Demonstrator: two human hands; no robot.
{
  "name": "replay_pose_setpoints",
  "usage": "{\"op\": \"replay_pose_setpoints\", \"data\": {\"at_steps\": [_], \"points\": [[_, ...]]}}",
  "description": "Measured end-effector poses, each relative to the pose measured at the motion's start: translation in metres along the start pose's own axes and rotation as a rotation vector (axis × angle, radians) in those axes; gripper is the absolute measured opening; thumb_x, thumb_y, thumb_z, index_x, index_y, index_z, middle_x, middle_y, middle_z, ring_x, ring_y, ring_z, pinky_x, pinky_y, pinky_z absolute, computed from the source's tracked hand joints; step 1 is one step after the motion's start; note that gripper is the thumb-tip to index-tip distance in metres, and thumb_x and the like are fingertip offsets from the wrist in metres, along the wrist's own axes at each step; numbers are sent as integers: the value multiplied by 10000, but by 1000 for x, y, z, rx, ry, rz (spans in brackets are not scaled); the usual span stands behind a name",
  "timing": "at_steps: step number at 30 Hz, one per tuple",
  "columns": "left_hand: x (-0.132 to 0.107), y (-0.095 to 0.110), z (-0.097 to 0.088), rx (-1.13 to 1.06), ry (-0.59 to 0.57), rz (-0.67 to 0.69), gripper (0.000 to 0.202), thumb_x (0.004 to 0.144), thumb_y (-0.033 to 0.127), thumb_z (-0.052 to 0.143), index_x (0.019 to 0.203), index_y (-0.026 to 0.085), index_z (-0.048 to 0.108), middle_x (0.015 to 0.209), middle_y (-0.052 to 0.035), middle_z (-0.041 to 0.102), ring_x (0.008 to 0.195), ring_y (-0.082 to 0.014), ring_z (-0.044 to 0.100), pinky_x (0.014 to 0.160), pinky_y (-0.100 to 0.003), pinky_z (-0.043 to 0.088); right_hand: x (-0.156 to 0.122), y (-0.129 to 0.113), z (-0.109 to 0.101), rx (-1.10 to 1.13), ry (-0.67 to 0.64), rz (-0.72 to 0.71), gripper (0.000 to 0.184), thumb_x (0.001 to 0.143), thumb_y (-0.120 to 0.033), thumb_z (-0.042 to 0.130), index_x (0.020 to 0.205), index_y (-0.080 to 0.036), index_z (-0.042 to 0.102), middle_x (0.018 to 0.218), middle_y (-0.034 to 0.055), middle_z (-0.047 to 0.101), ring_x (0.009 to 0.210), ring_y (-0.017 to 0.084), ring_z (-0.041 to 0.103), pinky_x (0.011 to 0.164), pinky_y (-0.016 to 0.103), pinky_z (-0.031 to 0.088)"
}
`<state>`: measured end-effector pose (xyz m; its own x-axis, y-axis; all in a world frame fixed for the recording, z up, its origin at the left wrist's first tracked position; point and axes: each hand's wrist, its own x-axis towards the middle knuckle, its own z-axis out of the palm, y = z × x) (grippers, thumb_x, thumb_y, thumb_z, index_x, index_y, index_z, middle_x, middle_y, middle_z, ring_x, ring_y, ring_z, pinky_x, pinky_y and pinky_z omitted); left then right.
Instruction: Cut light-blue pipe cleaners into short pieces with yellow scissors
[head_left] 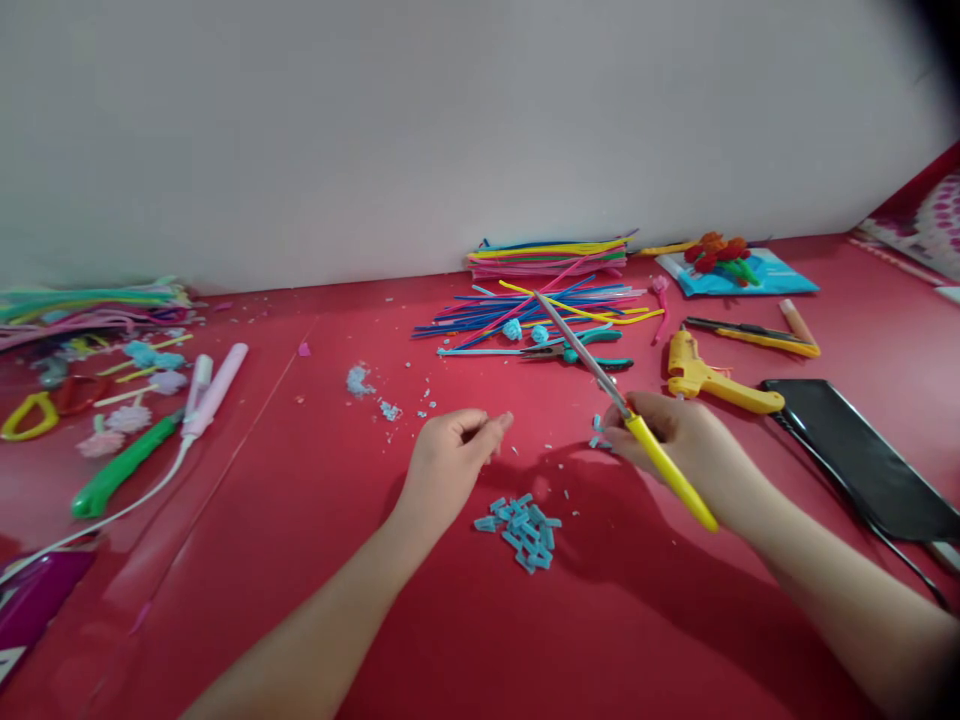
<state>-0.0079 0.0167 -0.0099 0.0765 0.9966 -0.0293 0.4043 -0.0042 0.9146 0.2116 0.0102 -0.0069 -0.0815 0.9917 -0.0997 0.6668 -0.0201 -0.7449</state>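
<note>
My right hand is closed around a pair of yellow-handled scissors, seen edge-on, their long metal blades pointing up and away to the left. Its fingertips come close to a few small blue bits on the red table. My left hand hovers left of centre with thumb and fingers pressed together; whatever is between them, if anything, is too small to make out. Just below and between both hands lies a loose pile of short, light-blue cut pieces. Blue fluff and crumbs lie beyond my left hand.
Pipe cleaners lie along the wall, with pliers in front. At right are a yellow glue gun, a cutter knife and a black phone. A pink corded tool and green-handled tool lie left.
</note>
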Motion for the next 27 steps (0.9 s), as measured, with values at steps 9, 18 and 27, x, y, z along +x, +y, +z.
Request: {"op": "replay_pose_setpoints", "data": {"at_steps": [9,18,27], "points": [[13,-15,-9,458,60,254,187,783,292,468,654,178,540,699,-2,505,605,-110,460,587,-239,361,19,25,-17,-426,-46,25,244,726,-364,437,554,-193,411,476,-16,446,420,98,384,401,221,219],[9,-12,5,562,-146,423,453,753,380,515,1156,202,409,1227,-112,393,1157,-230,362,950,-388,312,17,17,-16,-358,-16,31,218,719,-375,437,599,-196,403,510,-38,416,456,91,363,426,211,234],[19,-4,38,793,-422,637,1053,493,739,492,1336,187,186,1408,-153,151,1290,-328,47,1024,-513,19,16,18,-18,-264,16,-18,228,692,-394,467,608,-189,411,505,-42,418,469,90,348,432,210,232]]}}
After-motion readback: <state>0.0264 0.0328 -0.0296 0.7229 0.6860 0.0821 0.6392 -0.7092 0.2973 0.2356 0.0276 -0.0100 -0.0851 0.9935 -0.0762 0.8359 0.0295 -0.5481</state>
